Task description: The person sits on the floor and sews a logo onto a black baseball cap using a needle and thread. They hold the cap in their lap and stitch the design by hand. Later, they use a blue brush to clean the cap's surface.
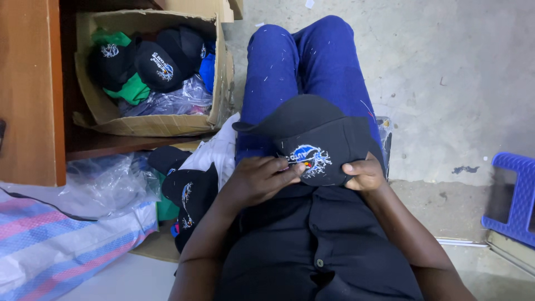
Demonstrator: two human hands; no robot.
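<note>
Grey, paint-flecked concrete floor (446,72), wooden furniture (28,89) at left, blue plastic stool (515,192) at right.

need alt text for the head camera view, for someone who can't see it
A seated person holds a black embroidered cap on their lap, left hand and right hand gripping it. To the left, a cardboard box holds more caps.

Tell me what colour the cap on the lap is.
Black cap with blue and white embroidery; head view shows it.
</note>
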